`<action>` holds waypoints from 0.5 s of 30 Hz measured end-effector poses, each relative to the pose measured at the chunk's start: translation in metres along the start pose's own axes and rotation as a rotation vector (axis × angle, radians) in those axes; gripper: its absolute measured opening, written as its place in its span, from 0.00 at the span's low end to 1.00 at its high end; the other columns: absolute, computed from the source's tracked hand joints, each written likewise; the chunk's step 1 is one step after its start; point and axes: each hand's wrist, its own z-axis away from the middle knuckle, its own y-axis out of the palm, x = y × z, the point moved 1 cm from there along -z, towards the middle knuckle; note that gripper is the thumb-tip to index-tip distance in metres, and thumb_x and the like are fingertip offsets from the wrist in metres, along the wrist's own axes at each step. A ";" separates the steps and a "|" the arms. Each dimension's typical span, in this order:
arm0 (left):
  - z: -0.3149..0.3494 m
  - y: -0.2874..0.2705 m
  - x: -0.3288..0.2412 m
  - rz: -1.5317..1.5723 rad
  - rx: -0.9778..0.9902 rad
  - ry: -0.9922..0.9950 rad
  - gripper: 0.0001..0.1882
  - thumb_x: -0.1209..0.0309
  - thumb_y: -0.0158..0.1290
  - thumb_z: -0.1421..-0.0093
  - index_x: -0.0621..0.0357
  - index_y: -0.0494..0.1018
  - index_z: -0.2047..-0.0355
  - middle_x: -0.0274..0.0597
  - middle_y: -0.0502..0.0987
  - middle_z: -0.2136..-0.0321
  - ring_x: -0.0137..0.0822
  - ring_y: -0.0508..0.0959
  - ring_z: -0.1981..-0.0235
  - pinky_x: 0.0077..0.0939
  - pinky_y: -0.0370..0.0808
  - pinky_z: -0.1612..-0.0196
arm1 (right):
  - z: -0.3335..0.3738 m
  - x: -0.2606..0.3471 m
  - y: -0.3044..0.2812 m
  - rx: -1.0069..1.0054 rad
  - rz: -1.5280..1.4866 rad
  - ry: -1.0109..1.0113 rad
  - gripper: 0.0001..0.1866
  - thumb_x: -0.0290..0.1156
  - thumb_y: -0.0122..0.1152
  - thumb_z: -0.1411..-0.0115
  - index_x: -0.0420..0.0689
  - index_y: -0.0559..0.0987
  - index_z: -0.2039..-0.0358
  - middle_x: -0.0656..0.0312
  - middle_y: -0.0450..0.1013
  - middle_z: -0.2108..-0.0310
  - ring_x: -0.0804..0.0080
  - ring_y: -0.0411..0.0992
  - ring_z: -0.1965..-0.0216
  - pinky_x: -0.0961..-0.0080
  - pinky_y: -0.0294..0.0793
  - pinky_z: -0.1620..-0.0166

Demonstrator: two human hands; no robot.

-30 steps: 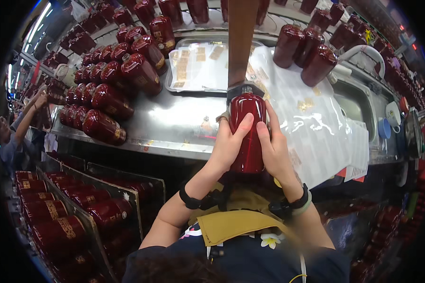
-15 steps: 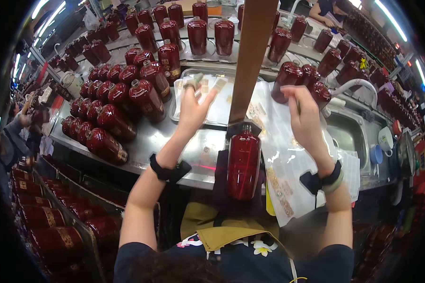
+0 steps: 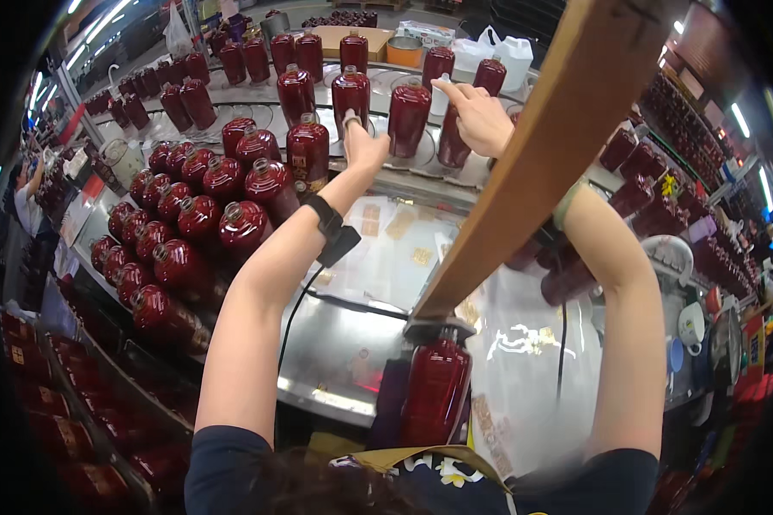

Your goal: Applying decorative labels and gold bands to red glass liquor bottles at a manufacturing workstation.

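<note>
A dark red glass bottle [image 3: 350, 90] stands on the curved conveyor, with my left hand [image 3: 365, 148] at its lower front. That hand's thumb and fingers are apart, and a greyish cover shows on a fingertip. My right hand [image 3: 483, 118] reaches over the top of another red bottle [image 3: 453, 144]. Its index finger stretches left beside a small white-topped container, and the hand hides the bottle's neck. Between my hands is a red bottle [image 3: 410, 116]. Close to my body, one more red bottle [image 3: 436, 390] sits under the foot of a brown post.
The brown post [image 3: 532, 163] slants across my right forearm. Rows of red bottles [image 3: 199, 215] crowd the bench's left side. A tray [image 3: 386, 257] with gold-printed sheets lies in the middle. Plastic-covered sheets [image 3: 532, 378] lie right of the post; crates of bottles [image 3: 103, 403] stand lower left.
Both my hands have moved away from me, from above the tray and sheets to the bottles on the conveyor. The view has shifted, and the post now leans to the right.
</note>
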 end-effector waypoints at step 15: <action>-0.076 0.064 0.067 0.008 -0.177 -0.106 0.48 0.65 0.77 0.67 0.68 0.65 0.46 0.59 0.75 0.48 0.53 0.77 0.47 0.42 0.75 0.42 | -0.028 -0.035 0.021 0.265 0.076 0.237 0.19 0.40 0.47 0.29 0.57 0.69 0.39 0.51 0.77 0.51 0.47 0.75 0.48 0.50 0.73 0.48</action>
